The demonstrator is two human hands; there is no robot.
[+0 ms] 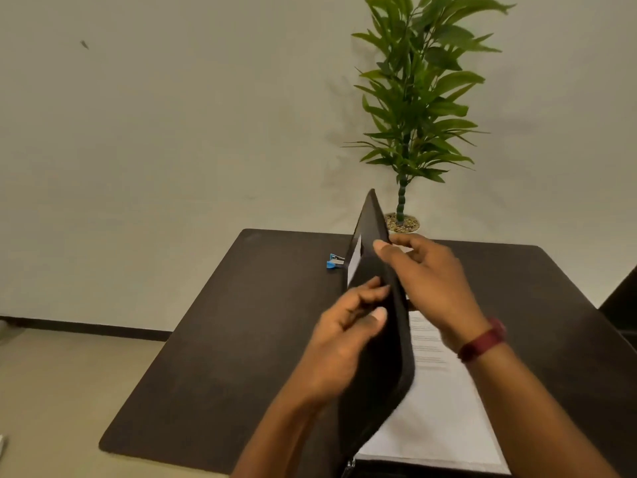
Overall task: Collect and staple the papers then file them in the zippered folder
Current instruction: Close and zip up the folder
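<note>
Both hands are on the folder [379, 339]. The left hand [348, 326] grips its raised black cover from the left, fingers curled against the face and thumb pressed near the edge. The right hand [427, 281] pinches the cover higher up, with the thumb hooked over onto the left face and the other fingers behind it. A dark red band [482, 339] sits on the right wrist.

The cover stands almost upright on its long edge, tipped slightly, its top corner reaching up in front of the plant pot. A white strip shows along its far left edge; I can't tell what it belongs to. To the right of the cover, low and flat, lie the papers [444, 408] — white sheets with faint lines of print, partly under the right forearm. A zip pull [350, 464] hangs at the near bottom corner.

All this rests on a dark table [241, 322]. A small blue stapler [335, 261] lies on it just left of the cover's far end. Behind the table stands a leafy green plant [413, 98] in a pebble-topped pot [401, 222] against a pale wall [172, 132].
</note>
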